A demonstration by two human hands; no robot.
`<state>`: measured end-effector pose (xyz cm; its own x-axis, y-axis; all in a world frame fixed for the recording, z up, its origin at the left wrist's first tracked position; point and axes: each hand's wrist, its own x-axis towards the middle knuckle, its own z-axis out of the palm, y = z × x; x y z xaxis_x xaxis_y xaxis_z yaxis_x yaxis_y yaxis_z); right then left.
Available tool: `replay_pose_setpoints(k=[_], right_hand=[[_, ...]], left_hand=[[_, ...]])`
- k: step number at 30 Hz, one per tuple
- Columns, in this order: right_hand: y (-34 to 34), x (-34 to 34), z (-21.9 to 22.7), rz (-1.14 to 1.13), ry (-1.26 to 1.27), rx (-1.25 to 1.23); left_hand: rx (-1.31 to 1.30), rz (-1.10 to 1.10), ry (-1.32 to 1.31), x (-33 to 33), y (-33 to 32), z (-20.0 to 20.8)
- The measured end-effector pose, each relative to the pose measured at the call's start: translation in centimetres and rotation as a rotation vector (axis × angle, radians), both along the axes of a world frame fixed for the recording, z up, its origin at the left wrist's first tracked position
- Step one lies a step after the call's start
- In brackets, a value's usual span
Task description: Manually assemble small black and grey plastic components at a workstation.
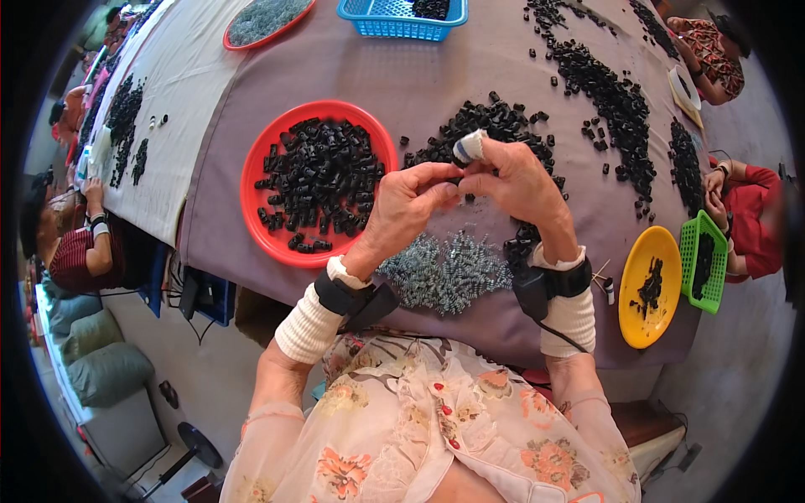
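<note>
My left hand (406, 208) and my right hand (521, 183) meet at the fingertips above the table, both closed in a pinch. A small black plastic piece (457, 178) shows between them, mostly covered by the fingers. White cloth with a dark stripe wraps my right hand's raised finger. Below the hands lies a heap of small grey-blue springs (449, 275). Left of my left hand, a round red tray (252, 201) holds many black barrel-shaped plastic pieces (323, 172). A loose heap of black pieces (486, 121) spreads behind my hands.
A blue basket (402, 27) and a red tray of pale springs (267, 20) stand at the back. To the right are a yellow plate (662, 314) with black bits, a green basket (711, 277) and a long pile of black pieces (620, 109). Other people sit around the table.
</note>
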<state>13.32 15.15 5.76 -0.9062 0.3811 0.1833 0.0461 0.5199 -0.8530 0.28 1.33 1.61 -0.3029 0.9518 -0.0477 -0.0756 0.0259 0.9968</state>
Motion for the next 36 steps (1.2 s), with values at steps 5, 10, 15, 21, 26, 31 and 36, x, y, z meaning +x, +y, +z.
replay_pose_setpoints(k=[5, 10, 15, 21, 26, 31, 36], right_hand=[[0.9, -0.2, 0.3, 0.001, -0.032, -0.088], [0.6, -0.4, 0.6, 0.000, -0.011, -0.029], [0.2, 0.1, -0.9, -0.094, 0.025, -0.268], [0.2, 0.7, -0.9, -0.074, -0.017, -0.198], [-0.2, 0.5, -0.9, -0.116, 0.042, -0.294], [0.5, 2.1, -4.3, -0.204, -0.009, 0.119], [-1.5, 2.1, -6.6, -0.138, -0.269, 0.589]], left_hand=[[0.051, 0.013, -0.024, 0.0, 0.8, 0.9], [0.060, 0.038, 0.049, 0.2, 1.0, 0.0], [0.069, 0.018, -0.149, 0.4, 0.9, -0.2], [0.088, 0.011, -0.128, 0.7, 0.9, 0.0], [0.063, 0.017, 0.023, 0.8, 0.9, 0.4], [0.052, 0.063, -0.194, 0.1, 0.6, 0.3], [0.013, 0.092, -0.322, -0.2, 0.1, -0.4]])
